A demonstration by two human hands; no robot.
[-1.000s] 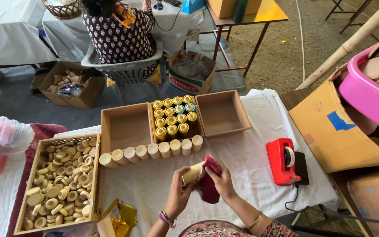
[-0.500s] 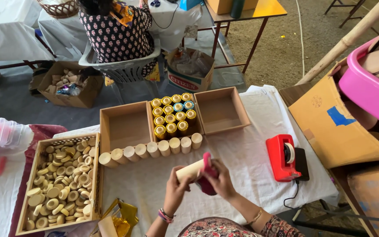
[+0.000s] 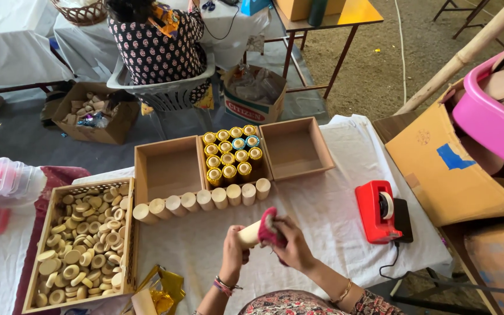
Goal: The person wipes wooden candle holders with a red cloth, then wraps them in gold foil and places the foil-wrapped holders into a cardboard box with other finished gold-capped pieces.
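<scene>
My left hand point(image 3: 233, 249) grips a plain wooden cylinder point(image 3: 248, 234) above the white cloth. My right hand point(image 3: 293, 245) presses a dark pink cloth point(image 3: 270, 228) against the cylinder's far end. A row of several bare wooden cylinders point(image 3: 205, 201) lies just beyond my hands, along the front of three shallow brown boxes. The middle box point(image 3: 231, 153) is packed with gold-wrapped rolls standing on end. The left box point(image 3: 167, 169) and the right box point(image 3: 296, 149) hold nothing.
A wooden crate point(image 3: 83, 242) of round wooden discs sits at my left. A red tape dispenser point(image 3: 377, 211) stands at my right, beside a cardboard box point(image 3: 450, 169) and a pink tub point(image 3: 491, 119). Gold foil point(image 3: 161, 289) lies near my left arm. A seated person point(image 3: 156, 44) is across.
The cylinder has tilted from nearly upright to lying more level between my hands. The pink cloth has shifted up to its end. Nothing else moved.
</scene>
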